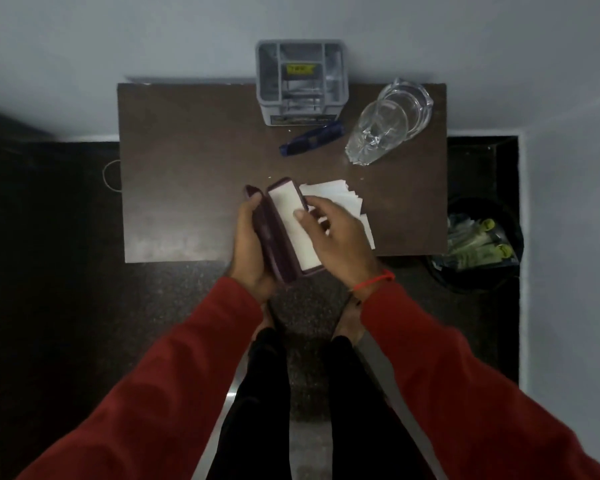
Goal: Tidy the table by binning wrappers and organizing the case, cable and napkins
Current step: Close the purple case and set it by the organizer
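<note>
A maroon hinged case (278,233) is held open above the near edge of the brown table (187,161). My left hand (252,244) grips its left half from beneath. A folded white napkin (293,223) lies in the right half, and my right hand (333,237) presses on it with the thumb, fingers wrapped round the case's right side. More white napkins (340,195) lie loose on the table just behind my right hand. A blue wrapper (312,138) lies in front of the grey organizer (302,81). A thin cable loop (110,174) hangs off the table's left edge.
Two clear glasses (378,133) lie at the table's back right. A dark bin (478,244) with green wrappers stands on the floor to the right of the table. A pale wall runs behind the table; my legs are below the near edge.
</note>
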